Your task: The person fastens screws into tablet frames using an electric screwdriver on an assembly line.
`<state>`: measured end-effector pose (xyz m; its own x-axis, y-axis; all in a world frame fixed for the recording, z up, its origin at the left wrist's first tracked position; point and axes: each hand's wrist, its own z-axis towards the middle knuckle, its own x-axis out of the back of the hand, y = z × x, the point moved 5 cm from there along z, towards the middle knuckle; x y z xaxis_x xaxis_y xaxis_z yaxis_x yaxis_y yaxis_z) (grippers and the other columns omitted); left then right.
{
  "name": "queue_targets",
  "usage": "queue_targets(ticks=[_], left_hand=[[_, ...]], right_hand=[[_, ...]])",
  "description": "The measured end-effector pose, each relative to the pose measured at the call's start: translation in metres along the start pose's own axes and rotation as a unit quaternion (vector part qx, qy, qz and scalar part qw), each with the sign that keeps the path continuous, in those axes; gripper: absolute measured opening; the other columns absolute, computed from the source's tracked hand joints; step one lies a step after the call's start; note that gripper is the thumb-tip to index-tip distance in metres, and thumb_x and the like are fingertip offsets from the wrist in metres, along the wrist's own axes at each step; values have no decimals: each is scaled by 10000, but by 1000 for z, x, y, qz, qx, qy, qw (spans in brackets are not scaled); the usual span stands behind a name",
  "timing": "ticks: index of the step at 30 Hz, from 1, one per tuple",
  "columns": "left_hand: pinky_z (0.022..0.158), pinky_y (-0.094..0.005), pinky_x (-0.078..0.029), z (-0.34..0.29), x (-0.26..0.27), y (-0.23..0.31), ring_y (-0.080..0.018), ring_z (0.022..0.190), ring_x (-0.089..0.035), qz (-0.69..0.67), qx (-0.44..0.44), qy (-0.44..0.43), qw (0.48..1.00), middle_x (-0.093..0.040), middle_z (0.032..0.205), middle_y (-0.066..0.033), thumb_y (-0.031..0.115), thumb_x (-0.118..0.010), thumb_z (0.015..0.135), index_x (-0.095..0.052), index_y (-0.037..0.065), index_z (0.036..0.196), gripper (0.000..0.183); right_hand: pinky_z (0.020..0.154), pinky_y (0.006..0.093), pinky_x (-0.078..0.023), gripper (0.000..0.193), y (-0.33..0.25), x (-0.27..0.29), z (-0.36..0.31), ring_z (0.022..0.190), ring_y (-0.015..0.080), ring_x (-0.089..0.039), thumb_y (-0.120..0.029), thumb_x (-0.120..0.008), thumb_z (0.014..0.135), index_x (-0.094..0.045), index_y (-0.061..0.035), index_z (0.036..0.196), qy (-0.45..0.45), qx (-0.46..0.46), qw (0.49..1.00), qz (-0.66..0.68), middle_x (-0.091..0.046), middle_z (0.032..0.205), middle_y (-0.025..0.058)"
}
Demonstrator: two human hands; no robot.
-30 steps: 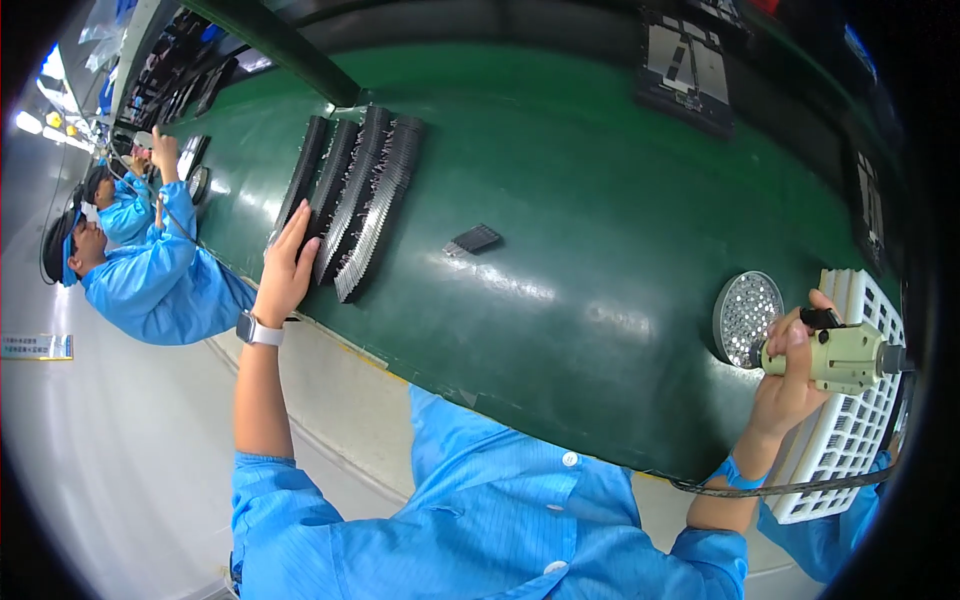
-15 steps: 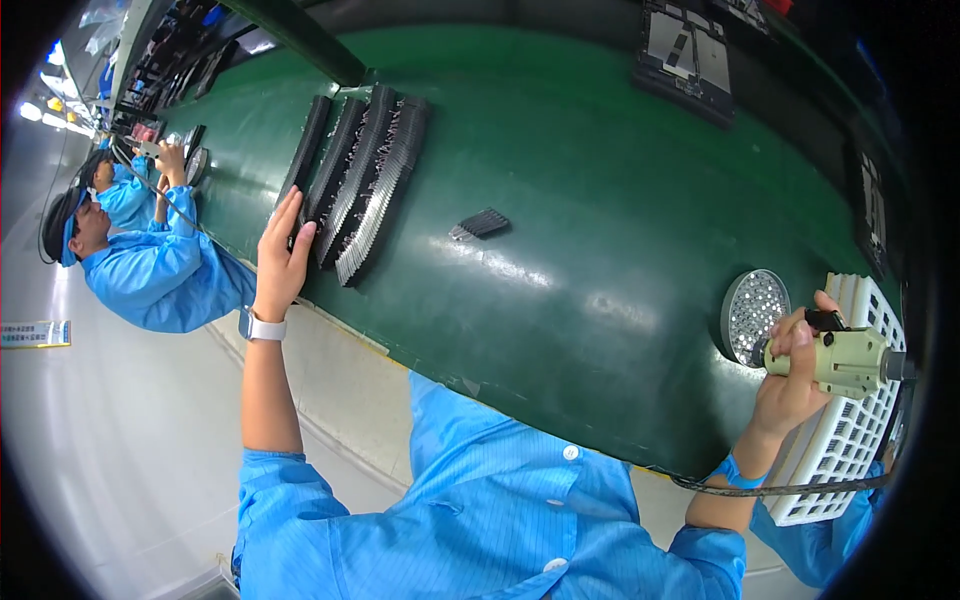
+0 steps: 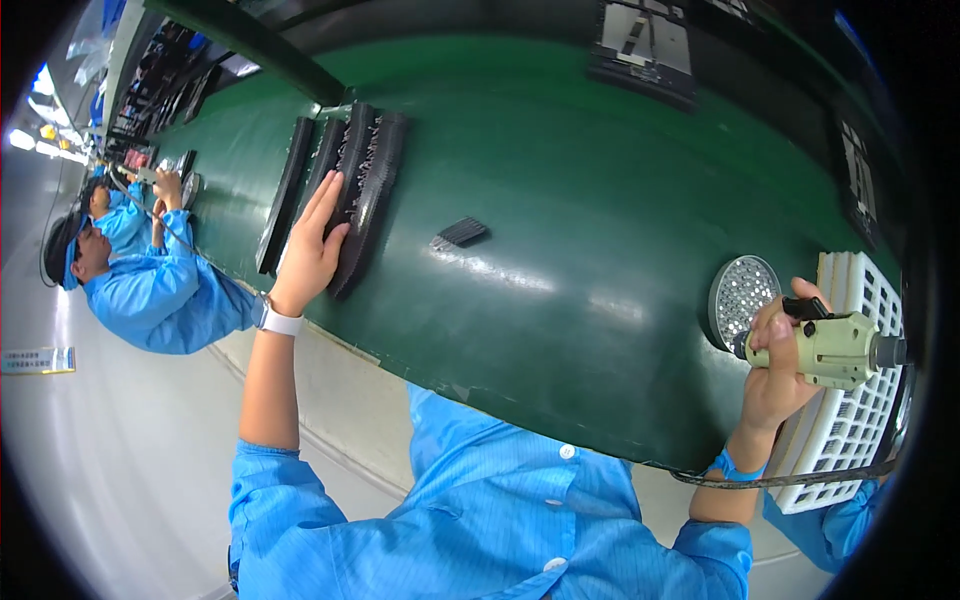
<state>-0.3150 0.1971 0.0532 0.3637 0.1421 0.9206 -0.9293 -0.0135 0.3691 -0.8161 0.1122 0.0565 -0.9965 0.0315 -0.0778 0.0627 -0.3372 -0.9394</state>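
Note:
My left hand (image 3: pixel 315 250) lies with fingers stretched out on long rows of thin black parts (image 3: pixel 376 190) packed side by side on the green table. Its thumb rests apart on the rightmost row. A separate black row (image 3: pixel 285 195) lies just left of that hand. In my right hand (image 3: pixel 780 375) is a pale green electric screwdriver (image 3: pixel 840 350), its tip end close to a round metal dish (image 3: pixel 716 318). Many small shiny pieces, too small to make out, fill the dish. Between the hands lies a small bundle of the black parts (image 3: pixel 462 234).
A white grid tray (image 3: pixel 845 425) stands beyond my right hand, with a dark cable (image 3: pixel 770 484) passing across it. Opened devices (image 3: pixel 645 50) lie at the far edge. A green post (image 3: pixel 255 50) rises at the back left. Co-workers in blue (image 3: pixel 150 295) sit at the left.
My left hand has shifted right, from the left rows onto the right rows, which now sit closer together. The right hand still holds the screwdriver beside the dish. The view has shifted slightly.

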Motion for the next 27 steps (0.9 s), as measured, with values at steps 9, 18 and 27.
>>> queue_targets(ticks=[9, 18, 27], left_hand=[[1143, -376, -333, 8, -5, -11, -369, 1403, -399, 13, 19, -10, 1000, -382, 1541, -203, 38, -582, 931, -409, 46, 1481, 577], [1122, -381, -362, 24, -7, -14, -385, 1377, -426, 35, -3, 9, 999, -395, 1517, -243, 47, -547, 957, -423, 25, 1463, 522], [1063, -397, -424, 32, -9, -14, -417, 1278, -516, 40, -6, 63, 997, -512, 1407, -265, 73, -578, 944, -503, -49, 1370, 450]], right_hand=[[556, 236, -429, 382, -4, 1, 3, 610, 109, -506, -73, -653, 883, -550, 52, 1229, 5, 7, 1000, -9, -572, 746, 64], [567, 233, -437, 360, -3, 0, 1, 604, 102, -504, -37, -626, 875, -558, 53, 1218, 17, -4, 1000, -5, -576, 756, 65], [574, 219, -448, 357, -3, 0, 1, 624, 86, -528, -10, -628, 866, -561, 43, 1212, 25, -20, 999, -23, -583, 783, 60]])
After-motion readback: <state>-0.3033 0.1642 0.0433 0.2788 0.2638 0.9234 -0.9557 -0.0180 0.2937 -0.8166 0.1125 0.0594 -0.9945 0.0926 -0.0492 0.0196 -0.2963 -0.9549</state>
